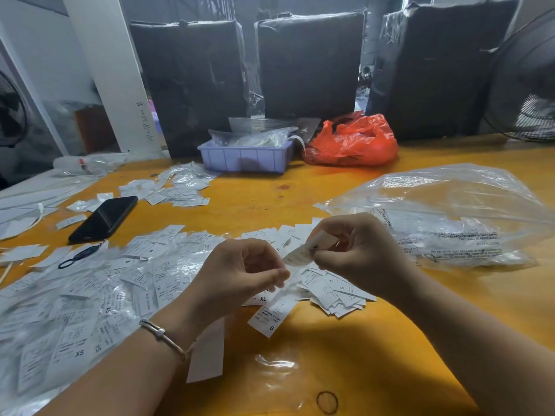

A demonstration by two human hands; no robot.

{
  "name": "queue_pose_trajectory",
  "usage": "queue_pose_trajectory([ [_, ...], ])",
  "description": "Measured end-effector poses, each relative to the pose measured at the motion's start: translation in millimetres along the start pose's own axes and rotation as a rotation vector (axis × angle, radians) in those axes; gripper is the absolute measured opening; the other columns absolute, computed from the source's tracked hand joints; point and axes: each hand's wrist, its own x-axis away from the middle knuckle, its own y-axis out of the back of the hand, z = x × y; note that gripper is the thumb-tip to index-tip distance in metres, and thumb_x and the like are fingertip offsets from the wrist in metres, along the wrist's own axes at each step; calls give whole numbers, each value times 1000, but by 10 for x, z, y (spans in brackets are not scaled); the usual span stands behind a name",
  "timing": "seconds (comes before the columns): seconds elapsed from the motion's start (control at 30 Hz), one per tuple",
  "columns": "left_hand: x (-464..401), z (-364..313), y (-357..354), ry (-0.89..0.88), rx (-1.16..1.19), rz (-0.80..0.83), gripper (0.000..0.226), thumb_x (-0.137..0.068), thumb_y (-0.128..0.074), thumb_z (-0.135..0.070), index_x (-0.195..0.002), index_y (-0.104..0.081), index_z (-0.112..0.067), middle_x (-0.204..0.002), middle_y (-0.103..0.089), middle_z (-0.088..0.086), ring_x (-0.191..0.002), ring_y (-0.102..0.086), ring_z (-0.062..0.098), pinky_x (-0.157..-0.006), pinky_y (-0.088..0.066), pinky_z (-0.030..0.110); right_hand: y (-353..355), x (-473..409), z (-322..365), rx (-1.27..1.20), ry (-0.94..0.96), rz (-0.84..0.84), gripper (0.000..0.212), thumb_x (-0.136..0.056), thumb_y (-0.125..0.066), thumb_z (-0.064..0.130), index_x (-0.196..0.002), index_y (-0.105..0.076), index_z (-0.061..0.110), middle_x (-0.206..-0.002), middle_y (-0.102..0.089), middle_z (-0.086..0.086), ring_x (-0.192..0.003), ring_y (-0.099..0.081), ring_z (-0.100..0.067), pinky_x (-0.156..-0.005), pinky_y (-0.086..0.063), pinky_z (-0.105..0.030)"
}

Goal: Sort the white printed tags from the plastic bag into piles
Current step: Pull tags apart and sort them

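White printed tags (pixel 90 295) lie scattered flat and overlapping across the table from 7 to 10 o'clock. A smaller pile (pixel 333 292) lies at centre. One tag (pixel 309 250) is raised, tilted. The clear plastic bag (pixel 450 211), crumpled, lies at 3 o'clock.

Tags (pixel 271 316) read S, XL, XS; bag (pixel 450 217) "THIS BAG IS".

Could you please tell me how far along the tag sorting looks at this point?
Partly done. A stack of S tags lies under the hands, and the clear plastic bag looks nearly empty. The right hand pinches a tag marked M; the left hand is beside it. A large unsorted heap of tags remains at left.
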Motion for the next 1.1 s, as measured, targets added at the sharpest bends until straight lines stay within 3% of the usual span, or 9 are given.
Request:
queue_pose_trajectory([
  [0.23,7,-16,-14,34,-10,22,4,-82,-74,-5,-80,-71,-3,-71,-73,8,-67,-71,21,-66,-57,27,-39,-7,-28,84,-78,143,6,-80,-71,6,-84,-75,9,-75,-72,-3,-72,-66,-19,-68,-54,-40],
  [0.37,2,-37,-1,32,-41,-1,5,-84,-73,-9,-80,-72,-7,-72,-73,5,-65,-69,15,-65,-55,24,-26,-9,-15,-11,-118,102,8,-78,-73,2,-87,-74,4,-77,-71,-9,-68,-63,-20,-68,-53,-38],
  [0.47,3,-49,10,44,-58,-3,3,-83,-74,-11,-81,-73,-10,-73,-72,6,-70,-69,24,-65,-53,34,-11,-5,11,-136,-134,84,11,-75,-73,-6,-86,-72,-2,-76,-71,-11,-63,-61,-11,-63,-52,-29],
  [0.53,6,-63,12,51,-41,18,3,-81,-75,-8,-82,-73,-9,-75,-72,8,-73,-68,29,-68,-53,40,-26,1,19,-170,-132,84,11,-74,-73,-9,-83,-71,-4,-74,-71,-14,-61,-60,-13,-62,-52,-30],
  [0.63,0,-73,9,72,26,54,8,-78,-75,0,-84,-72,-5,-76,-74,8,-69,-70,21,-67,-56,30,-61,6,5,-169,-138,73,15,-72,-74,-9,-86,-70,-5,-76,-71,-14,-62,-63,-13,-62,-53,-29],
  [0.73,-11,-63,-2,91,82,71,10,-79,-72,6,-87,-71,0,-78,-75,7,-67,-71,17,-65,-54,22,-67,1,-16,-91,-121,-8,24,-75,-77,4,-98,-69,8,-79,-72,-7,-67,-64,-15,-61,-50,-26],
  [0.83,-16,-55,-6,107,134,60,13,-80,-71,7,-90,-69,-1,-80,-76,6,-66,-71,17,-62,-51,17,-33,-9,-25,-10,-57,-115,17,-80,-74,6,-93,-72,16,-75,-70,2,-68,-62,-13,-58,-49,-25],
  [0.97,-14,-64,-14,120,147,42,21,-80,-74,-1,-98,-66,-10,-80,-77,7,-69,-73,19,-60,-50,17,-53,20,-18,10,-27,-115,14,-77,-75,3,-87,-75,12,-73,-71,-1,-67,-64,-13,-61,-53,-28],
  [1.1,-9,-75,-15,128,131,44,30,-80,-74,-4,-107,-63,-12,-81,-77,5,-72,-73,15,-63,-51,16,-38,8,-5,-87,-65,-131,12,-78,-72,0,-85,-73,10,-71,-72,-4,-64,-67,-18,-66,-57,-41],
])
